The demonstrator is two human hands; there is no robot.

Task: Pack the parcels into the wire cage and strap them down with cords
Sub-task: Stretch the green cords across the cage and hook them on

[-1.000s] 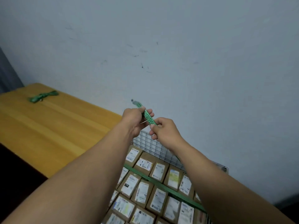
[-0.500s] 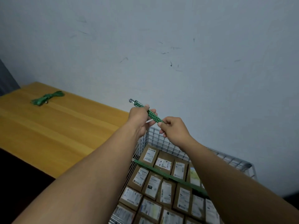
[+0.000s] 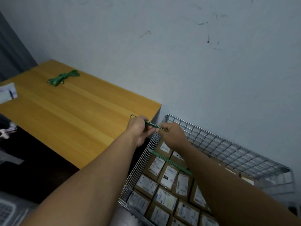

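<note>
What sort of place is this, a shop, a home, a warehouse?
Most likely a small parcel packing or dispatch room. A silver wire mesh cage holds rows of brown cardboard parcels with white labels, and a coiled green cord bundle lies on the yellow wooden table.

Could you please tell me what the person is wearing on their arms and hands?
Both forearms are bare, with no sleeves in view. The left grip and right grip have no gloves, and no watch or band shows at either wrist.
</note>
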